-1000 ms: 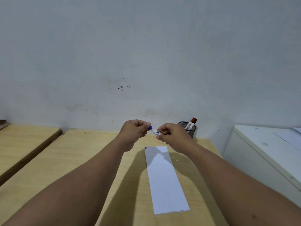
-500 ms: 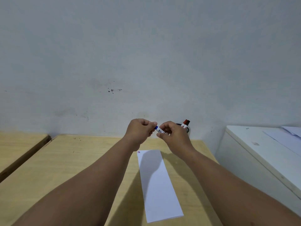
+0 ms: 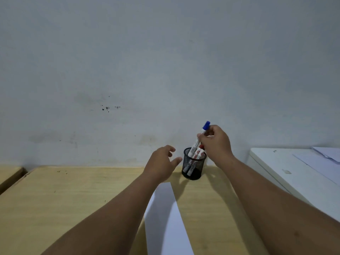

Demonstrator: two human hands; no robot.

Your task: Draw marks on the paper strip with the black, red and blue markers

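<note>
My right hand [image 3: 217, 144] grips the blue marker [image 3: 197, 140] near its capped blue top, and the marker's lower end stands inside the black mesh pen cup [image 3: 192, 169]. A red marker [image 3: 199, 153] leans in the same cup, partly behind my fingers. My left hand [image 3: 162, 162] hovers just left of the cup with its fingers spread and nothing in it. The white paper strip [image 3: 166, 218] lies lengthwise on the wooden table [image 3: 73, 196], below the cup, its left part hidden by my left forearm. Whether a black marker is in the cup cannot be told.
A white cabinet [image 3: 294, 179] with loose papers [image 3: 327, 155] stands at the right, close to my right forearm. A second wooden table [image 3: 9, 173] sits at the far left across a gap. The grey wall rises right behind the cup.
Both hands held the blue marker together over the strip. Now my left hand has let go and opened, and my right hand has carried the capped marker into the pen cup.
</note>
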